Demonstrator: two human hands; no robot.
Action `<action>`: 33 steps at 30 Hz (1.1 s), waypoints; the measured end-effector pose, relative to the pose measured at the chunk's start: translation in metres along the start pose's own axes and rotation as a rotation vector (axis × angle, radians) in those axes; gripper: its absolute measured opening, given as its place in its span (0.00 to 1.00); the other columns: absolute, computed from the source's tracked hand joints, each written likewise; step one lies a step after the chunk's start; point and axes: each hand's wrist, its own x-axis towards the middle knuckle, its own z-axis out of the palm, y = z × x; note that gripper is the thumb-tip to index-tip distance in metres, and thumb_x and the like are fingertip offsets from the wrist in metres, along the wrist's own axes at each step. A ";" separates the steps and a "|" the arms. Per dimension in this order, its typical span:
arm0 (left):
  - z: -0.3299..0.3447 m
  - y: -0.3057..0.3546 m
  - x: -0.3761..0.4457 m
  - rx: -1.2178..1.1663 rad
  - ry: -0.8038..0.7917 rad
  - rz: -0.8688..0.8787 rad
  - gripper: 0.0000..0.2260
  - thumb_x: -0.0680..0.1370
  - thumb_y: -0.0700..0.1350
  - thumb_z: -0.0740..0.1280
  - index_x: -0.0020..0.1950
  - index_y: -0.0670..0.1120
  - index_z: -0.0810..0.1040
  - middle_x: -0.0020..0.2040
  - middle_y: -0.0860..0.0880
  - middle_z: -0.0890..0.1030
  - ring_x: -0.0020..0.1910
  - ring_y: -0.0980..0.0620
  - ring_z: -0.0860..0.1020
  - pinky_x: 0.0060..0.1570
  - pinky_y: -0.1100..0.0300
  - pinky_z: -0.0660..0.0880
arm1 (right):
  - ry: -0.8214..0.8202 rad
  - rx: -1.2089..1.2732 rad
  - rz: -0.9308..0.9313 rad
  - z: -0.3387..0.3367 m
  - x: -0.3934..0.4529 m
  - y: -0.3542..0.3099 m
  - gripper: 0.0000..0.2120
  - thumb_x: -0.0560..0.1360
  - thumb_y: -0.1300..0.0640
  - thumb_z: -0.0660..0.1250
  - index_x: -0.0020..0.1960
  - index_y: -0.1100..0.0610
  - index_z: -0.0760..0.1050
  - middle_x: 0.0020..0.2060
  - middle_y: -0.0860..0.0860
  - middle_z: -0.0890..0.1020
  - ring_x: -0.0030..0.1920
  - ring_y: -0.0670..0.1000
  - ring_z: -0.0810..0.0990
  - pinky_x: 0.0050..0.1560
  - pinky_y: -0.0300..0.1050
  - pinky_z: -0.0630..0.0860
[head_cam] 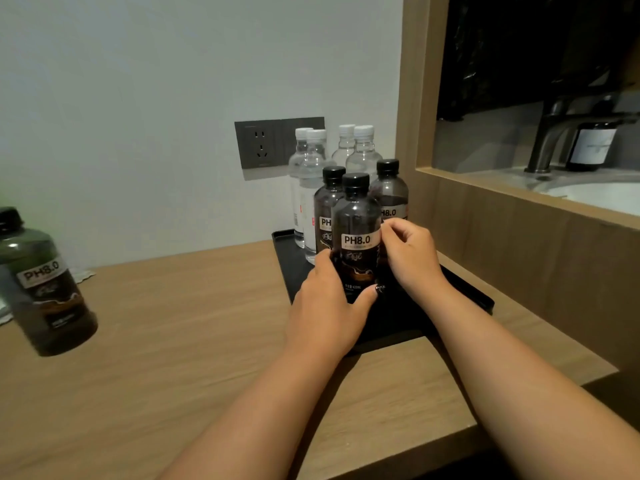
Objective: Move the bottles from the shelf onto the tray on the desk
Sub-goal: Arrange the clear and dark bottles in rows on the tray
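Note:
A black tray [464, 289] lies on the wooden desk [180, 341] against the wall. Several clear water bottles [363, 150] with white caps stand at its back. Three dark PH8.0 bottles with black caps stand in front of them. Both my hands hold the front dark bottle [356, 233], which stands upright on the tray. My left hand [329, 306] grips its lower part from the left, thumb across the front. My right hand [408, 254] pinches its label from the right. Another dark PH8.0 bottle [45, 289] stands alone on the desk at the far left.
A dark wall socket [263, 143] sits behind the tray. To the right, a wooden frame [412, 133] opens onto a washbasin [599, 195] with a metal tap [554, 133] and a dark labelled bottle [592, 143]. The desk's front edge runs at lower right.

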 end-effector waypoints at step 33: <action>-0.197 -0.185 -0.030 -0.065 0.831 0.203 0.11 0.73 0.39 0.59 0.54 0.41 0.73 0.53 0.47 0.69 0.54 0.47 0.70 0.57 0.51 0.70 | -0.711 -0.535 -0.373 0.253 -0.106 -0.077 0.08 0.77 0.53 0.62 0.56 0.52 0.73 0.53 0.48 0.75 0.53 0.49 0.74 0.53 0.48 0.77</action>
